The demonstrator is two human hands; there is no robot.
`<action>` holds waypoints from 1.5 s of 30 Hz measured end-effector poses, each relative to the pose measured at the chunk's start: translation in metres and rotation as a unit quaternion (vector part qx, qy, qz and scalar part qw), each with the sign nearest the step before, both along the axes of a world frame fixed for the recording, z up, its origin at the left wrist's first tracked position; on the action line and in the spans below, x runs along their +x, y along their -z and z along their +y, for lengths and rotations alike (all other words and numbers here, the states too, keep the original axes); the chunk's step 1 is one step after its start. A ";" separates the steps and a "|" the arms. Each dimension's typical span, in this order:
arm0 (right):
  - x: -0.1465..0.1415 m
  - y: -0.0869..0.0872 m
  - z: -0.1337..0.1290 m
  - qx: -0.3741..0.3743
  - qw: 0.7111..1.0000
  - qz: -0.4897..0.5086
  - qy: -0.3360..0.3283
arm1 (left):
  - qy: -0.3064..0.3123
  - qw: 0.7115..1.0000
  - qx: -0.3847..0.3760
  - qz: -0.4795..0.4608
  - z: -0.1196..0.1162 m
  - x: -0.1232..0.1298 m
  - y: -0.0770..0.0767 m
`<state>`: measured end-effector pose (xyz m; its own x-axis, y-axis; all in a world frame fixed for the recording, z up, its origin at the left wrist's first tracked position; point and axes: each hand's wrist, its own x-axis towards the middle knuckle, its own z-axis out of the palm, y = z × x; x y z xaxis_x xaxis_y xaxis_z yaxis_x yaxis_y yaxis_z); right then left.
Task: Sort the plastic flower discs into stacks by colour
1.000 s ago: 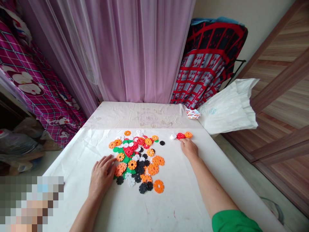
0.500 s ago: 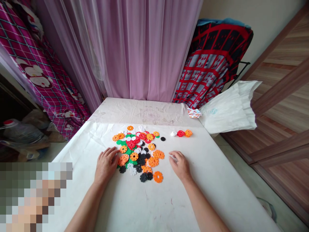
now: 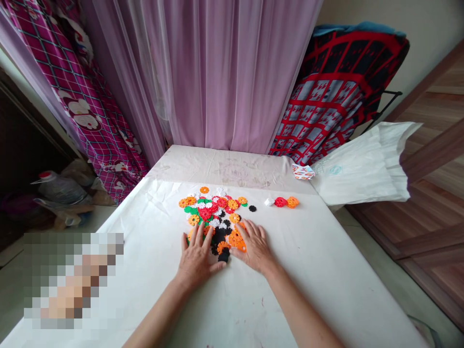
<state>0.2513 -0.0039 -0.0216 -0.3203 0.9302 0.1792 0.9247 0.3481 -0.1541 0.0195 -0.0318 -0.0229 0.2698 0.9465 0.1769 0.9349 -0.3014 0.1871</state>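
A loose pile of notched plastic discs [image 3: 206, 213] in orange, green, red, white and black lies on the white-covered table [image 3: 232, 309]. My left hand [image 3: 196, 258] rests palm down over the near left side of the pile, fingers spread and covering some discs. On the near right side, my right hand [image 3: 254, 246] lies with its fingers apart against orange discs [image 3: 235, 240]. Between my two thumbs sits a black disc [image 3: 224, 255]. Neither hand grips anything.
Right of the pile stand a white [image 3: 268, 202], a red [image 3: 280, 202] and an orange ball-like piece [image 3: 292, 202]. A small patterned paper box [image 3: 303, 171] and a white bag [image 3: 369, 166] are at the table's far right corner. Purple curtains [image 3: 232, 77] hang behind.
Both hands have moved inward onto the near part of the pile, pressing the discs closer together. The nearest orange and black discs have shifted into the heap. The view has turned slightly left.
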 end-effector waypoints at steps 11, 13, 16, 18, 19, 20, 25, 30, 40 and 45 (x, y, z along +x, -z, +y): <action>0.019 0.022 0.031 0.135 0.913 0.348 0.165 | -0.169 0.980 0.061 -0.080 0.047 -0.006 -0.016; 0.027 0.023 0.027 0.128 0.907 0.362 0.173 | -0.189 0.975 0.076 -0.090 0.041 -0.031 -0.010; 0.026 0.019 0.024 0.128 0.919 0.347 0.136 | -0.198 0.975 0.068 -0.079 0.031 -0.063 -0.001; 0.020 0.014 0.022 0.136 0.933 0.319 0.096 | -0.185 0.979 0.055 -0.069 0.027 -0.074 0.000; 0.016 0.011 0.021 0.136 0.942 0.297 0.078 | -0.183 0.980 0.049 -0.066 0.026 -0.075 0.000; 0.013 0.008 0.019 0.134 0.952 0.268 0.066 | -0.182 0.980 0.043 -0.062 0.026 -0.075 -0.002; -0.002 -0.002 0.011 0.104 0.986 0.112 0.073 | -0.182 0.982 0.015 -0.048 0.029 -0.063 -0.014; -0.008 -0.005 0.007 0.093 0.990 0.078 0.069 | -0.175 0.984 -0.014 -0.027 0.030 -0.058 -0.020; -0.010 0.002 0.003 0.126 0.985 0.098 0.065 | -0.178 0.984 -0.013 -0.024 0.030 -0.053 -0.028; -0.001 0.013 0.006 0.151 0.975 0.145 0.072 | -0.182 0.982 -0.007 -0.038 0.032 -0.053 -0.026</action>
